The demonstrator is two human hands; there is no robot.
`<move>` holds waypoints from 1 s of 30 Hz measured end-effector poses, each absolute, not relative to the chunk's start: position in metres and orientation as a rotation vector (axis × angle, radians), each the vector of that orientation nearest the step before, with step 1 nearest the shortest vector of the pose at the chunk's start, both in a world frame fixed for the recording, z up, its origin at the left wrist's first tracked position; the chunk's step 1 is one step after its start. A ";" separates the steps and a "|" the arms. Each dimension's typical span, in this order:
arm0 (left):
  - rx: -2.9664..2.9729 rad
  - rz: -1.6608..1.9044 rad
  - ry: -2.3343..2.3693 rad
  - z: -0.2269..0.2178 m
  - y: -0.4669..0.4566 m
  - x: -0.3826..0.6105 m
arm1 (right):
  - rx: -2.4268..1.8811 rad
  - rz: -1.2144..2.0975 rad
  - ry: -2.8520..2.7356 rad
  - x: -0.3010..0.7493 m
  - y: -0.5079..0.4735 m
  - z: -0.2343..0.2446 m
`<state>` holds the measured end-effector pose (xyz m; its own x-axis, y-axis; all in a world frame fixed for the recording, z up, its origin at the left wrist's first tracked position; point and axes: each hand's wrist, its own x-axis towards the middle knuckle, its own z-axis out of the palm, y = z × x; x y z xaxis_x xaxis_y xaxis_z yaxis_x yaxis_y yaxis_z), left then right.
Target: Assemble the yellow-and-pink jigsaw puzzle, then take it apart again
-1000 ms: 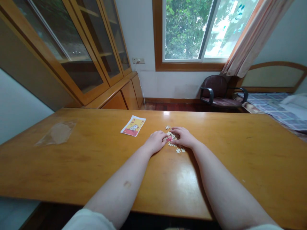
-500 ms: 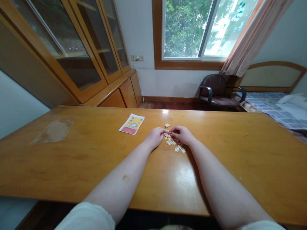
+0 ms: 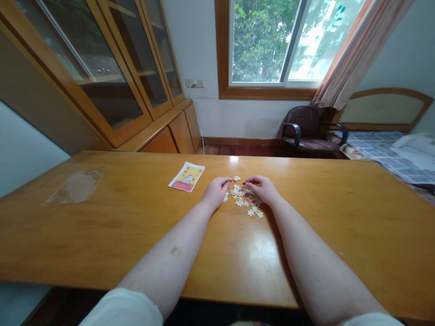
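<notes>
A loose heap of jigsaw puzzle pieces [image 3: 240,194] lies on the wooden table between my hands, mostly pale backs with some red and yellow faces. My left hand [image 3: 216,192] rests at the heap's left side, fingers stretched forward and apart from the thumb. Its fingertips are close to a single pale piece [image 3: 237,179] beyond the heap; another piece [image 3: 226,197] lies beside this hand. On the heap's right edge, my right hand [image 3: 263,189] pinches a small reddish puzzle piece [image 3: 244,184], largely hidden by the fingers.
A picture card [image 3: 187,177] with a yellow and red cartoon lies left of my hands. Farther left is a clear plastic bag [image 3: 76,185] on the table [image 3: 142,217]. Beyond the table stand a glass-door cabinet [image 3: 159,108], an armchair [image 3: 309,129] and a bed [image 3: 380,145].
My hands have moved apart, uncovering more of the heap. The left fingers went forward towards the single piece, and the reddish piece came away with the right hand.
</notes>
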<state>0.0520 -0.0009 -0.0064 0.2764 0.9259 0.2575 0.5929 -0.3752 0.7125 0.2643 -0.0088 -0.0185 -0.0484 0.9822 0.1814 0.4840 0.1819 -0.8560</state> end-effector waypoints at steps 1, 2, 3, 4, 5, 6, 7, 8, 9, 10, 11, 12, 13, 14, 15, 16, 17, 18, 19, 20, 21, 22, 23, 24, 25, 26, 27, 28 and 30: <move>2.063 0.913 1.370 -0.007 0.000 0.051 | -1.434 0.739 -1.676 0.266 -0.008 -0.018; 2.061 0.914 1.380 -0.007 0.000 0.050 | -1.457 0.693 -1.698 0.267 -0.008 -0.018; 2.064 0.912 1.394 -0.007 0.001 0.049 | -1.481 0.648 -1.716 0.269 -0.007 -0.018; 2.073 0.905 1.411 -0.006 0.001 0.048 | -1.502 0.609 -1.732 0.271 -0.006 -0.019; 2.093 0.887 1.424 -0.006 0.001 0.047 | -1.521 0.579 -1.745 0.273 -0.004 -0.020; 2.125 0.857 1.434 -0.006 0.001 0.047 | -1.543 0.553 -1.760 0.274 -0.003 -0.021; 2.165 0.806 1.443 -0.006 -0.001 0.047 | -1.571 0.524 -1.784 0.276 -0.002 -0.023; 2.208 0.732 1.450 -0.006 -0.003 0.048 | -1.604 0.491 -1.820 0.276 -0.001 -0.024; 2.250 0.640 1.455 -0.006 -0.005 0.049 | -1.642 0.453 -1.864 0.276 -0.001 -0.026; 2.283 0.527 1.461 -0.007 -0.007 0.051 | -1.685 0.416 -1.910 0.274 -0.001 -0.027; 2.311 0.416 1.461 -0.007 -0.009 0.053 | -1.722 0.391 -1.957 0.272 -0.002 -0.028; 2.347 0.327 1.433 -0.008 -0.011 0.055 | -1.745 0.386 -2.007 0.269 -0.004 -0.029; 2.392 0.263 1.378 -0.009 -0.013 0.058 | -1.751 0.406 -2.052 0.265 -0.006 -0.029; 2.416 0.231 1.345 -0.010 -0.013 0.060 | -1.728 0.452 -2.104 0.261 -0.008 -0.028; 2.420 0.225 1.341 -0.011 -0.013 0.061 | -1.683 0.507 -2.155 0.258 -0.010 -0.027; 2.423 0.225 1.328 -0.012 -0.013 0.063 | -1.620 0.559 -2.197 0.255 -0.012 -0.025; 2.422 0.239 1.319 -0.012 -0.012 0.063 | -1.548 0.603 -2.222 0.252 -0.013 -0.024; 2.418 0.263 1.315 -0.012 -0.011 0.064 | -1.487 0.639 -2.218 0.251 -0.013 -0.023; 2.413 0.294 1.310 -0.012 -0.011 0.064 | -1.450 0.666 -2.182 0.250 -0.013 -0.023; 2.407 0.334 1.309 -0.012 -0.010 0.064 | -1.442 0.682 -2.123 0.249 -0.012 -0.023; 2.401 0.375 1.311 -0.013 -0.010 0.064 | -1.456 0.685 -2.059 0.249 -0.012 -0.024; 2.395 0.414 1.317 -0.013 -0.010 0.064 | -1.484 0.671 -2.006 0.249 -0.011 -0.024; 2.391 0.440 1.324 -0.013 -0.010 0.064 | -1.514 0.643 -1.981 0.250 -0.011 -0.025; 2.392 0.451 1.329 -0.013 -0.010 0.064 | -1.535 0.606 -1.990 0.250 -0.010 -0.026; 2.396 0.443 1.332 -0.013 -0.011 0.064 | -1.541 0.570 -2.030 0.249 -0.011 -0.026; 2.400 0.419 1.328 -0.014 -0.011 0.064 | -1.534 0.546 -2.083 0.249 -0.011 -0.026; 2.405 0.388 1.319 -0.014 -0.011 0.064 | -1.521 0.536 -2.133 0.249 -0.012 -0.025; 2.409 0.363 1.308 -0.014 -0.011 0.064 | -1.508 0.537 -2.170 0.248 -0.013 -0.024; 2.408 0.360 1.296 -0.013 -0.010 0.064 | -1.478 0.560 -2.194 0.248 -0.014 -0.022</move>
<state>0.0644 -0.0101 -0.0132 0.5414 0.8396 0.0439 0.7420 -0.5017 0.4447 0.2480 -0.0142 -0.0224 -0.3368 0.9328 0.1284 0.7575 0.3494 -0.5515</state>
